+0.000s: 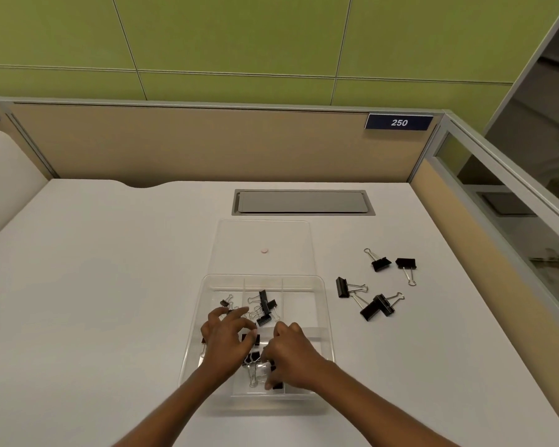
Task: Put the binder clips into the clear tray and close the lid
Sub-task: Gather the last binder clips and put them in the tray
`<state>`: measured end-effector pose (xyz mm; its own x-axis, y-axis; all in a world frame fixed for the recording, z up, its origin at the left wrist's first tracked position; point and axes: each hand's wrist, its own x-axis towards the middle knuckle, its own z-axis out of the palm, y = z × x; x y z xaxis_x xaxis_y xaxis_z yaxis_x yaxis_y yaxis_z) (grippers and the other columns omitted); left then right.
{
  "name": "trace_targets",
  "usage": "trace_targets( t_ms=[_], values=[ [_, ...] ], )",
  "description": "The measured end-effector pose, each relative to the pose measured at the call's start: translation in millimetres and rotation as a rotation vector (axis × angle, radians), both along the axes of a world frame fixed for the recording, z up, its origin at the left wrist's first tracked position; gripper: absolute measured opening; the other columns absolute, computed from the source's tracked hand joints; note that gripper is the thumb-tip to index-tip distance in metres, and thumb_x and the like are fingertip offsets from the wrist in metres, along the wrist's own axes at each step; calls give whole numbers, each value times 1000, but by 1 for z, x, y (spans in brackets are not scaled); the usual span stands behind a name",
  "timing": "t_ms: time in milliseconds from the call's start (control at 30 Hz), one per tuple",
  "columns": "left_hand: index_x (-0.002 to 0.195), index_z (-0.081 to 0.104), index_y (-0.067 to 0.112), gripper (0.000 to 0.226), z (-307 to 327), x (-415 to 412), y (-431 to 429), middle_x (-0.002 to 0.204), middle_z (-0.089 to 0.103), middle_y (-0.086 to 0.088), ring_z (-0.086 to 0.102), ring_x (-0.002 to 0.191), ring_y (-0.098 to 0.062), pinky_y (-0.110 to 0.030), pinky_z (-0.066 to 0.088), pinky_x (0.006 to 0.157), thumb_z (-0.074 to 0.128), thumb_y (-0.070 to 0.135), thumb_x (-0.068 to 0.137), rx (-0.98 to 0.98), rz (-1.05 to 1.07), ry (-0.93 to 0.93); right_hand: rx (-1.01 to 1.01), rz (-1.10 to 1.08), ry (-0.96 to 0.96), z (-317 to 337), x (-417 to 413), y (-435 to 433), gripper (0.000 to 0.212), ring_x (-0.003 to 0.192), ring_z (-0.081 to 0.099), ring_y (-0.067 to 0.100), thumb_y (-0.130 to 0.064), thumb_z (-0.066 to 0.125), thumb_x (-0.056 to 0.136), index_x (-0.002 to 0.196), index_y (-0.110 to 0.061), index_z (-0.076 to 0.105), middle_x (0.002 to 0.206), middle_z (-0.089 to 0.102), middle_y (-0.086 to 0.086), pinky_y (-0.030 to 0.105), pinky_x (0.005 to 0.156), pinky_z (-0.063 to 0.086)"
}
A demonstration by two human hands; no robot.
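Note:
A clear tray (324, 304) with dividers sits mid-table. Its clear lid (281, 233) lies flat just behind it and has a small pink knob (264, 251). Several black binder clips (266, 305) lie in the tray's compartments. More binder clips (377, 307) are scattered on the table to the right. My left hand (225, 341) hovers over the tray's left side with its fingers spread, the thumb beside a black clip (255, 339). My right hand (292, 354) is curled inside the tray's near part, its fingertips pinching a small black clip (277, 386).
A grey cable hatch (302, 202) is set into the white desk behind the lid. Beige partition walls (207, 143) close the back and right sides. A glass panel (510, 201) runs along the right edge.

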<state>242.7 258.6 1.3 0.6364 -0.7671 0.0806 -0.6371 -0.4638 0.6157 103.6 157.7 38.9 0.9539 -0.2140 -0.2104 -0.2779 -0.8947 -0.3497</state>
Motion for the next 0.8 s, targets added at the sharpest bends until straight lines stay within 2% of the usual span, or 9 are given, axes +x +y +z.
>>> trace_targets(
  t_ms=[100,233,433,567,800],
  values=[
    [76,67,37,34,3,-3,-2,122,57,19,30,125,-19,-35,16,88,40,57,67,-12,-4,18,-56,49,39,-4,0,3,41,102,38,21,-39,77,70,103,-15,71,91,68,4,36,80,26],
    [77,67,37,34,5,-6,-4,122,58,17,30,124,-18,-35,17,90,41,56,67,-11,-26,22,-36,-3,-34,-5,-1,4,38,104,38,22,-35,76,74,105,-14,70,93,68,6,37,83,28],
    [83,68,35,40,8,-13,-19,124,58,13,30,125,-21,-40,18,92,38,57,69,9,-81,-4,45,-221,-237,-4,-11,-11,33,113,36,18,-35,75,74,103,-19,71,99,65,2,32,89,30],
    [89,68,34,43,10,-19,-38,123,59,10,33,123,-21,-38,20,89,38,58,70,12,-146,-26,49,-360,-377,-7,-25,-29,37,112,42,16,-34,77,73,104,-16,71,97,68,-2,31,88,35],
    [100,67,32,46,16,-41,-78,128,57,7,34,124,-24,-44,27,90,40,58,72,22,-266,-98,59,-581,-488,-18,-57,-65,33,118,39,15,-31,78,72,103,-21,70,102,65,-5,30,97,41]
  ],
)
